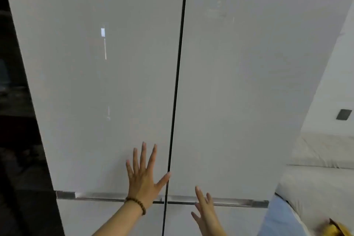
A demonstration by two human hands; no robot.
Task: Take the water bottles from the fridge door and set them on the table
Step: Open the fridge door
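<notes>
The left hand (142,174) lies spread flat on the left fridge door (99,82), thumb at the vertical seam (177,82). The right hand (206,209) hovers open and empty by the right door (249,92). Both doors are shut; the water bottles stay hidden, presumably behind them.

Pale grey fridge doors (115,82), black centre seam (178,82), brown beaded bracelet (137,204), yellow cloth (337,229).

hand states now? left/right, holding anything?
Left hand: open, fingers spread flat against the left fridge door, holding nothing.
Right hand: open, empty, in front of the right fridge door; contact cannot be told.
</notes>
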